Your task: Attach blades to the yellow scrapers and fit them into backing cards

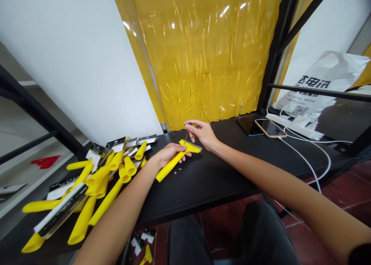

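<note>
My left hand (171,153) is closed around the neck of a yellow scraper (169,167), whose wide head points right and whose handle slants toward me. A thin metal blade edge shows at the head's right side. Pinched in the fingers of my right hand (203,133) is a small screwdriver (186,135), held upright with its tip at the scraper head. Its handle is mostly hidden by my fingers. Just below the scraper, a tiny screw (179,169) and another small metal piece (175,173) lie on the black tabletop (214,180).
Many yellow scrapers (101,180) with card packaging are heaped at the left. A phone (271,128), a dark tablet-like device (249,126), white cables (315,164) and a white plastic bag (321,79) sit at the right. Black frame posts (278,45) rise behind, beside a yellow strip curtain (203,56).
</note>
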{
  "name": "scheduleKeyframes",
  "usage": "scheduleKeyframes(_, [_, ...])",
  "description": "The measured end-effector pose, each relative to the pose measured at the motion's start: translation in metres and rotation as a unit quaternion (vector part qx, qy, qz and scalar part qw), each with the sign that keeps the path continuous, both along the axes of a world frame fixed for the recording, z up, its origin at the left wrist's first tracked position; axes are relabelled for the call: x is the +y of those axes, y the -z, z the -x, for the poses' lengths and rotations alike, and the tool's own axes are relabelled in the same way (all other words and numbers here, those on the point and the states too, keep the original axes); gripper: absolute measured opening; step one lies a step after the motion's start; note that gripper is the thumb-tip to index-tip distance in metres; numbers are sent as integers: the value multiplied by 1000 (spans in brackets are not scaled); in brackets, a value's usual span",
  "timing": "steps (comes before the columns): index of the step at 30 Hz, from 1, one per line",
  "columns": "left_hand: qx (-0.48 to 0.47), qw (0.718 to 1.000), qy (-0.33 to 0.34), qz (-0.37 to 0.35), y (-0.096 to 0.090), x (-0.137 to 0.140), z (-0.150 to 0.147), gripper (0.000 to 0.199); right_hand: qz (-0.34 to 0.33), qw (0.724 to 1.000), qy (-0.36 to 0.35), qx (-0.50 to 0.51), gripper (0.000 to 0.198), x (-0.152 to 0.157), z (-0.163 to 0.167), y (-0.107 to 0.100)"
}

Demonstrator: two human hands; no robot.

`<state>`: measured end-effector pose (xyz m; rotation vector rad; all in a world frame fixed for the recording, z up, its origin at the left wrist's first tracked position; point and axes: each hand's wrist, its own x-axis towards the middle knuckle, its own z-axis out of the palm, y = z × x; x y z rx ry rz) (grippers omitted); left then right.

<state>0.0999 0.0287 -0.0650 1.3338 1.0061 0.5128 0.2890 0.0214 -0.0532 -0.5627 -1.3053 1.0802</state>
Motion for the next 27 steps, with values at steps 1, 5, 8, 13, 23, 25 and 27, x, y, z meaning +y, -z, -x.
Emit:
scheduleKeyframes(1, [1, 1000, 3, 0, 0, 0, 0, 23, 0, 1000, -7, 4, 37, 0, -1, 0])
scheduleKeyframes(5, [-1, 1000, 5, 1, 1, 0, -1, 22, 0, 998, -54, 21, 46, 0, -3, -1])
scheduleKeyframes(8, [-13, 1000, -14, 1, 2, 1, -2, 19, -6, 998, -62, 24, 40, 0, -2, 0])
scheduleKeyframes(13, [-48, 999, -17, 4, 6, 3, 0, 26, -4, 1000, -14, 5, 35, -2, 4, 3])
scheduleKeyframes(23, [-48, 996, -58, 52, -2, 1, -6, 42, -11, 999, -9, 38, 40, 7, -1, 6])
scheduleKeyframes(25, [-50, 997, -57, 30, -2, 1, -6, 41, -12, 999, 2, 32, 39, 6, 1, 7])
scheduleKeyframes(27, [-55, 997, -51, 16, 0, 1, -6, 42, -21, 1000, 8, 21, 35, 4, 3, 6])
